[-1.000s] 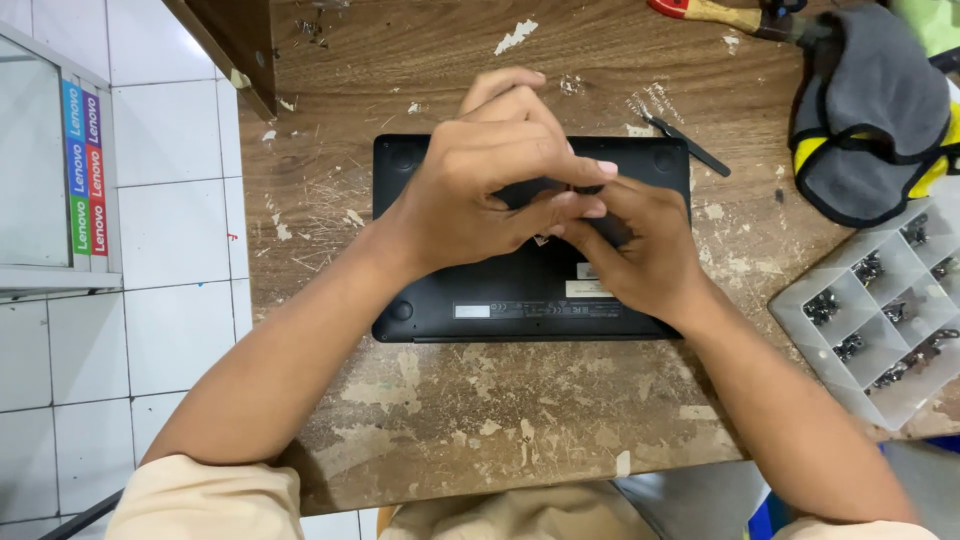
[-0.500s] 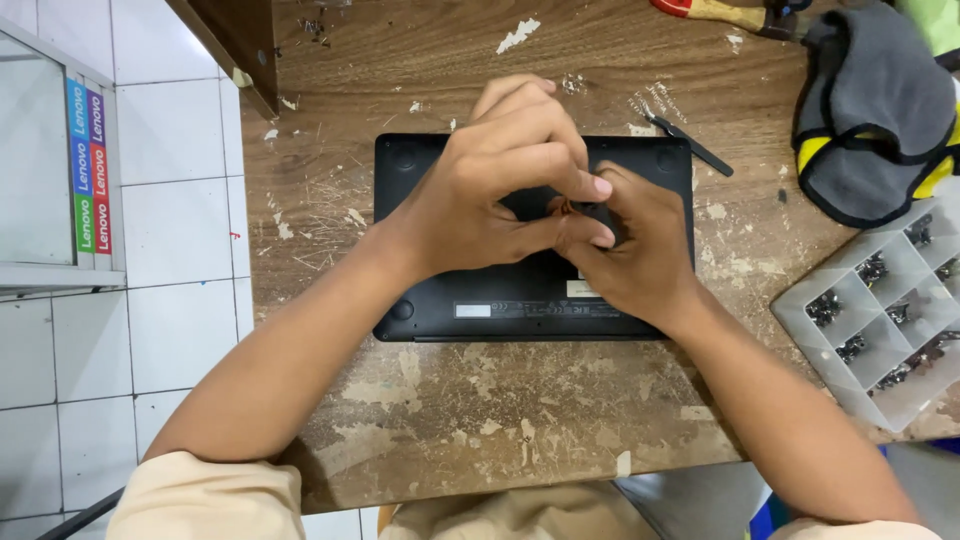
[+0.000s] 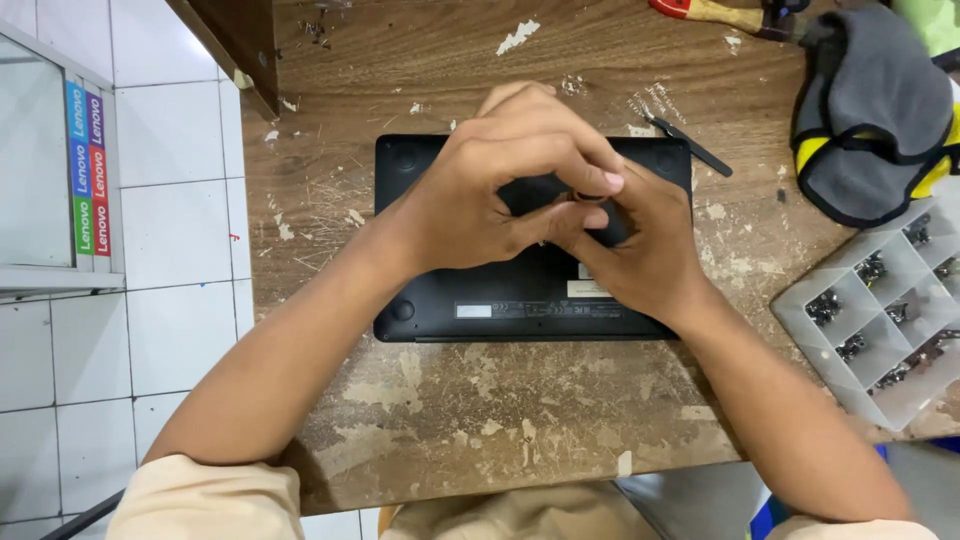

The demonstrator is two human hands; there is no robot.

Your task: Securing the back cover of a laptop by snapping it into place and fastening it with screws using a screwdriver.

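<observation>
A black laptop (image 3: 500, 305) lies bottom side up on a worn wooden table (image 3: 480, 420). Both my hands meet over its middle. My left hand (image 3: 490, 185) arches over from the left, its fingertips pinched on the top of a small dark tool (image 3: 588, 196) that looks like a screwdriver. My right hand (image 3: 640, 250) comes in from the right and wraps around the same tool from below. The tool's tip and the spot it touches on the laptop are hidden by my fingers.
A clear compartment tray (image 3: 905, 385) with several screws sits at the right edge. A grey, yellow and black cloth item (image 3: 880, 110) lies at the back right, a thin black pry tool (image 3: 695, 148) beside the laptop's corner. White floor tiles (image 3: 170, 230) are on the left.
My left fingers have curled tighter and closed in over the tool's top; the right hand has shifted slightly beneath them. The laptop has not moved.
</observation>
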